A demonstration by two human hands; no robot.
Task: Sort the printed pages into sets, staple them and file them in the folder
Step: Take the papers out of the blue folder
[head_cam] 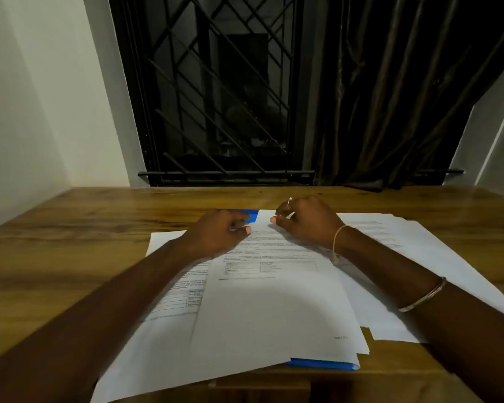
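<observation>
Holding the top page (274, 303) by its far edge, I have my left hand (216, 232) at the far left corner and my right hand (306, 222) just beside it. They are close together but not touching. Each thumb is on the sheet with the fingers curled over the edge, which I judge to be a pinch.

The blue folder (320, 364) lies under the pile, showing only at the far edge and the near right corner. A second printed sheet (172, 289) sticks out to the left, and a fanned stack (405, 239) lies to the right on the table (70, 234).

Hazards:
- Lifting from one edge may drag the sheet beneath and mix the sets.
- Overlapping piles may merge.
- The near sheets overhang the table edge and may slide off.
- No stapler is in view.
</observation>
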